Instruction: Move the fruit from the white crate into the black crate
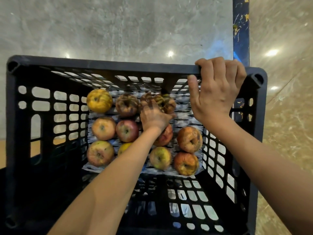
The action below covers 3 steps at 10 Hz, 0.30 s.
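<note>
1. Right hand [216,92] clamps the far rim of the crate [101,64], near its right corner.
2. Left hand [153,116] is deep inside, fingers spread over a far-row apple [167,103]; I cannot tell if it grips.
3. Other fruit [103,128] lies in rows; bare mat [186,116] at the far right.

The black crate [118,65] is matt perforated plastic; the apples [103,128] look dull-skinned and wrinkled; the floor [101,28] is glossy polished stone.

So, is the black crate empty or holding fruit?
Holding fruit: apples lie in rows inside the black crate; left hand reaches among them, right hand grips its far rim.
</note>
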Motion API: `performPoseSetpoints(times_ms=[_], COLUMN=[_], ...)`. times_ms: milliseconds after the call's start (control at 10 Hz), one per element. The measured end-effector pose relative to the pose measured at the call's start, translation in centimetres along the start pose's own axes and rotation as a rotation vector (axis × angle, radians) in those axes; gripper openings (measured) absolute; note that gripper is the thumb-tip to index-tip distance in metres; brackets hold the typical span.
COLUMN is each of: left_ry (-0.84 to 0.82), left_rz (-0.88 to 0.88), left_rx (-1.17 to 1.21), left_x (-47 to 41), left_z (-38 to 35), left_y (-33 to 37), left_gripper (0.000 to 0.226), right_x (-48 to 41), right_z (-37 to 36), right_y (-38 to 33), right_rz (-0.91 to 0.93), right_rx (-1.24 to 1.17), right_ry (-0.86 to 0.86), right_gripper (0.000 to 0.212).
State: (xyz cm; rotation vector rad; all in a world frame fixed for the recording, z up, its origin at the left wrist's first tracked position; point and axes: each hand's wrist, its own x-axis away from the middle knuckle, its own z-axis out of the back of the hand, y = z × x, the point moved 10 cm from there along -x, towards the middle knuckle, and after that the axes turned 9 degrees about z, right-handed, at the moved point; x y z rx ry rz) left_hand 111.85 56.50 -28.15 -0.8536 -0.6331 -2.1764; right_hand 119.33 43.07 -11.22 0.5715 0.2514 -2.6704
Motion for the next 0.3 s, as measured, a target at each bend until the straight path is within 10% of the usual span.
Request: performPoseSetpoints(times_ms=[300], left_ry=[0.17], left_rz=[0.019], left_rx=[0.283], left_x=[11.3], left_z=[8.1], left_y=[-5.7], left_gripper=[0.061], right_x=[1.3], right_z=[1.2], right_y=[-0.4], right_rz=[-0.021], right_rx=[-0.16], right_ry=[-0.616], right_gripper=[0.056])
